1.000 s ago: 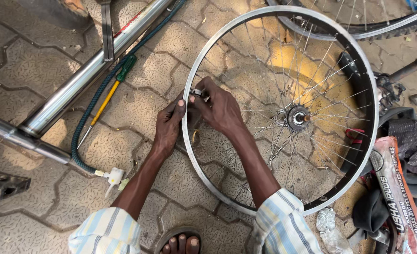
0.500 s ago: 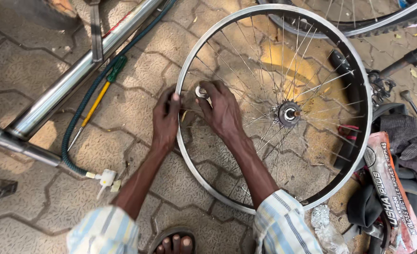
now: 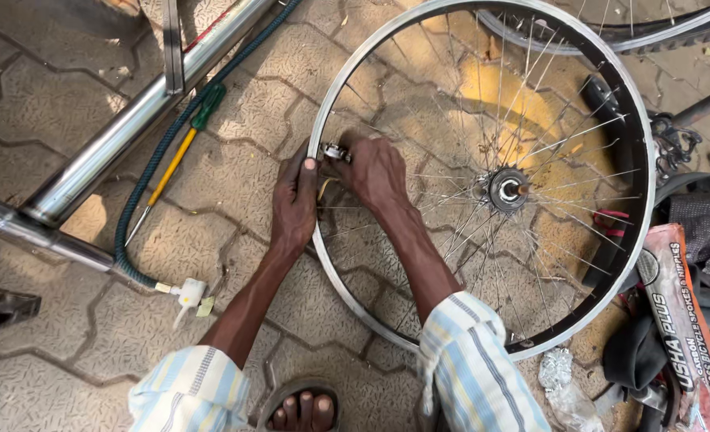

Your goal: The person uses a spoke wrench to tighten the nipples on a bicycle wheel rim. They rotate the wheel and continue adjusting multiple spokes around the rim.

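a: where are the hands?

b: both at about nine o'clock on the bicycle wheel rim (image 3: 640, 264). the left hand (image 3: 293, 206) lies on the outside of the rim with its fingers curled round the metal and the thumb pressed on top, so i judge it is there to hold the rim in place. the right hand (image 3: 377, 172) reaches in between the spokes (image 3: 451, 216) from the inside, fingers pinched shut on a small metal tool (image 3: 335, 151) that sits right against the inner face of the rim, where a spoke ends.

a: and the wheel itself?

b: it lies flat on the paving stones (image 3: 219, 176) with no tyre on it, and the hub (image 3: 507, 190) is towards three o'clock from the hands. lying flat, it puts the rim edge close to the person and lets each hand come at it from its own side.

a: what's around it?

b: at nine to ten o'clock a screwdriver with a green and yellow handle (image 3: 180, 152) lies near a dark hose (image 3: 143, 196), which ends in a white fitting (image 3: 188, 292) at about seven o'clock. shiny metal tubes (image 3: 115, 140) run across the upper left. another wheel (image 3: 675, 28) shows at one o'clock, and a red and white package (image 3: 683, 328) lies at four o'clock, just outside the rim. the person's sandalled foot (image 3: 303, 408) is at six o'clock.
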